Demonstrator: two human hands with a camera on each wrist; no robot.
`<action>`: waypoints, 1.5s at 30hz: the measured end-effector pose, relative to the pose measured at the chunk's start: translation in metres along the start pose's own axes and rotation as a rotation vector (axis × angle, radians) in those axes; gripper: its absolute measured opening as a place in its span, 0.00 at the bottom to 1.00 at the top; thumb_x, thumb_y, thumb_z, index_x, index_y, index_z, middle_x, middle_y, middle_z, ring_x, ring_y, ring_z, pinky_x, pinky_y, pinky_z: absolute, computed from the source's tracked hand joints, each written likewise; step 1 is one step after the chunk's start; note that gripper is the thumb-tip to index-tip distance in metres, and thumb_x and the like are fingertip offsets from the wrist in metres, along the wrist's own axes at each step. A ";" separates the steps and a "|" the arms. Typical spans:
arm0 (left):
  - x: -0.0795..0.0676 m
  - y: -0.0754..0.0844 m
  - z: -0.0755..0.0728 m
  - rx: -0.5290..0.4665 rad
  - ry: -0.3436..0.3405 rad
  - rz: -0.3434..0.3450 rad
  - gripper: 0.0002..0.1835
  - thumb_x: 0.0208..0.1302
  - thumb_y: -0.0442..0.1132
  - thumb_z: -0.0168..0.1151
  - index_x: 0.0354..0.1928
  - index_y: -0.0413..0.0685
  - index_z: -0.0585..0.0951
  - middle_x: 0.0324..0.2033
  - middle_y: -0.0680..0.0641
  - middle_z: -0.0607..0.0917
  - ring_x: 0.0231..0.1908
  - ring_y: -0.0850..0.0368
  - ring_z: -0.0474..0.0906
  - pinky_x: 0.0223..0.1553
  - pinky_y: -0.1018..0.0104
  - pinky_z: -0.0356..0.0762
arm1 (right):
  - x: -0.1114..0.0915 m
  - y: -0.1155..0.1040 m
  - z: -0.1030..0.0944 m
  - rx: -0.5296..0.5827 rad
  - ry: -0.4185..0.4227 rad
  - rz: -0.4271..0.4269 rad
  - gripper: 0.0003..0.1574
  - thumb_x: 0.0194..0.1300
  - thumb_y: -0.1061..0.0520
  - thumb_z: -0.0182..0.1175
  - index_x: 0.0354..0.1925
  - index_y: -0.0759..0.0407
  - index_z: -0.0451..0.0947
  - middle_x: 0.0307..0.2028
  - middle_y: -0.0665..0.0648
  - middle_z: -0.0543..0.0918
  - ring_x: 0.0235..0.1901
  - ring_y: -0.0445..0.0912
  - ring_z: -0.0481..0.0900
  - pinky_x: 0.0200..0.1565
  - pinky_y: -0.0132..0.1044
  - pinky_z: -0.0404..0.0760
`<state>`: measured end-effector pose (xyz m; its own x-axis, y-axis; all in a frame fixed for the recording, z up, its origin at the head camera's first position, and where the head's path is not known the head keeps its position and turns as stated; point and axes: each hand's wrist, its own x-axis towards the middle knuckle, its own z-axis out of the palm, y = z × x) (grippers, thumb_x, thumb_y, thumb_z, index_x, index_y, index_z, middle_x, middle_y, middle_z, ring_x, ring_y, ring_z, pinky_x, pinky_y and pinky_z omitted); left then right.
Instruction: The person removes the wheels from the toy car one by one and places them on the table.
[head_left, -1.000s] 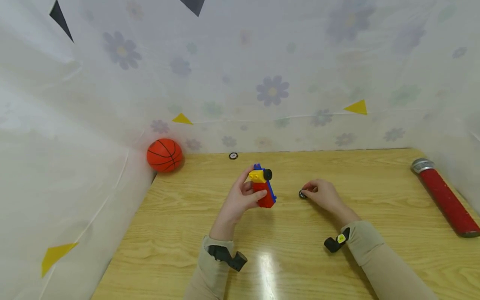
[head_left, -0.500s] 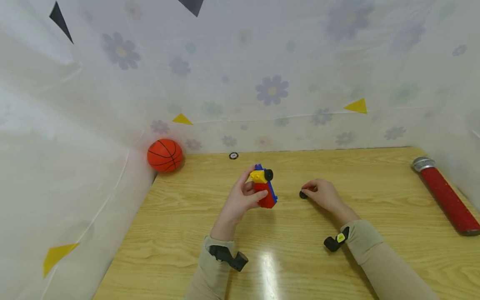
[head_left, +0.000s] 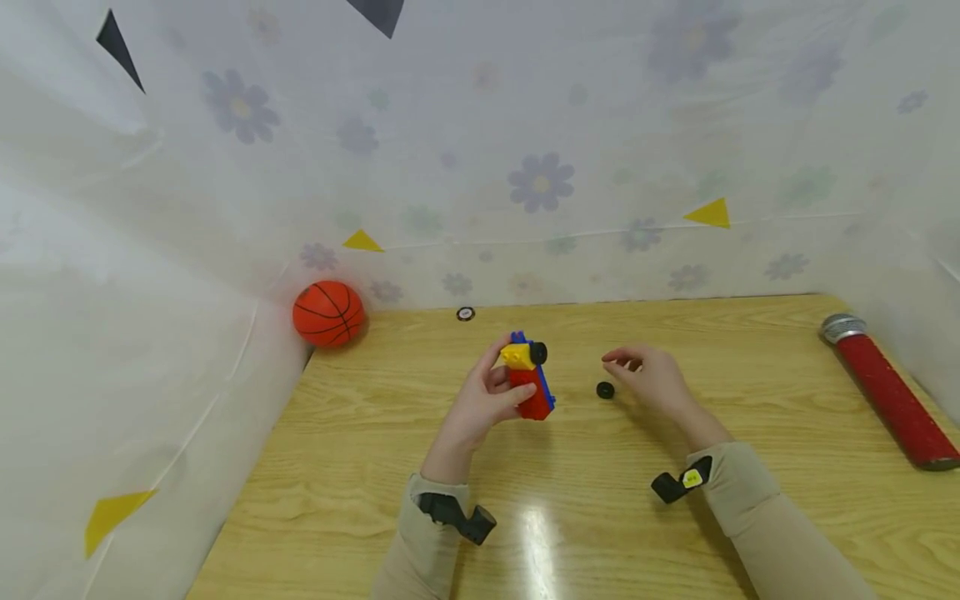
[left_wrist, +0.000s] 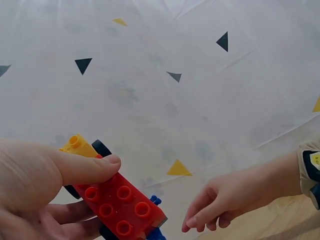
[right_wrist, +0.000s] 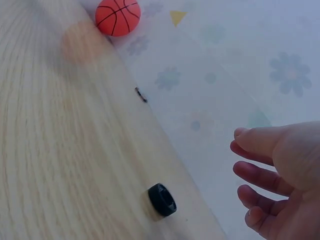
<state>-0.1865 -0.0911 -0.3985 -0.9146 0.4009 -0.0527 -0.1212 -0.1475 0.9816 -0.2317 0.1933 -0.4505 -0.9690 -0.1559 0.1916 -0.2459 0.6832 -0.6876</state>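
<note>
Landmark: we take the loose black wheel [head_left: 605, 390], lying on the wood-grain table [head_left: 337, 467], as our reference.
Left hand: we find the left hand [head_left: 478, 398] left of the wheel, thumb and fingers gripping the toy car [head_left: 531, 398].
Toy car: held above the table, left of the wheel; we note a red studded block, a yellow block, blue parts and black wheels.
Right hand: the right hand [head_left: 655, 382] is just right of the wheel, fingers loosely bent, grasping nothing and apart from the wheel.
Wrist marking: nearer us than the wheel, the right cuff's camera carries a yellow label [head_left: 692, 478]; its print is too small to read.
Disc marking: beyond the wheel and to its left, a black disc [head_left: 465, 314] has a pale, illegible centre.
Surroundings: basketball [head_left: 328, 314] well left of the wheel; red microphone [head_left: 892, 396] well right.
</note>
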 end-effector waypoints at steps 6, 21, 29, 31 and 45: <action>0.001 -0.001 0.001 0.001 -0.009 -0.001 0.45 0.67 0.27 0.60 0.78 0.62 0.52 0.67 0.33 0.71 0.64 0.37 0.73 0.51 0.45 0.82 | -0.004 -0.022 -0.012 0.002 0.070 -0.072 0.14 0.70 0.52 0.62 0.47 0.57 0.86 0.34 0.55 0.85 0.33 0.45 0.77 0.33 0.35 0.75; 0.000 -0.001 0.008 0.037 -0.040 -0.002 0.42 0.68 0.27 0.59 0.78 0.61 0.54 0.65 0.31 0.72 0.63 0.36 0.74 0.52 0.43 0.81 | -0.020 -0.061 -0.022 0.046 0.188 -0.233 0.08 0.67 0.56 0.65 0.43 0.53 0.86 0.31 0.49 0.82 0.27 0.37 0.71 0.28 0.29 0.70; 0.002 -0.004 0.014 0.056 -0.056 -0.007 0.40 0.68 0.28 0.60 0.77 0.59 0.56 0.64 0.32 0.74 0.62 0.37 0.75 0.50 0.45 0.83 | -0.026 -0.069 -0.018 0.070 0.204 -0.292 0.08 0.64 0.59 0.67 0.43 0.54 0.86 0.30 0.48 0.83 0.28 0.36 0.70 0.27 0.29 0.69; 0.003 -0.006 0.015 0.060 -0.062 -0.012 0.40 0.67 0.29 0.61 0.77 0.59 0.57 0.64 0.32 0.74 0.62 0.38 0.76 0.50 0.46 0.83 | -0.027 -0.071 -0.017 0.076 0.197 -0.298 0.09 0.64 0.59 0.67 0.43 0.54 0.86 0.31 0.48 0.83 0.28 0.36 0.71 0.28 0.28 0.69; 0.004 -0.013 0.024 0.063 -0.147 -0.049 0.39 0.67 0.28 0.60 0.75 0.64 0.59 0.65 0.36 0.74 0.63 0.40 0.75 0.50 0.48 0.84 | -0.033 -0.075 -0.014 0.102 0.037 -0.314 0.10 0.64 0.54 0.67 0.44 0.53 0.84 0.34 0.47 0.83 0.33 0.39 0.72 0.30 0.31 0.70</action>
<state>-0.1790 -0.0660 -0.4075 -0.8410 0.5353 -0.0780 -0.1357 -0.0692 0.9883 -0.1810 0.1570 -0.3959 -0.8443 -0.3205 0.4295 -0.5357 0.5306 -0.6569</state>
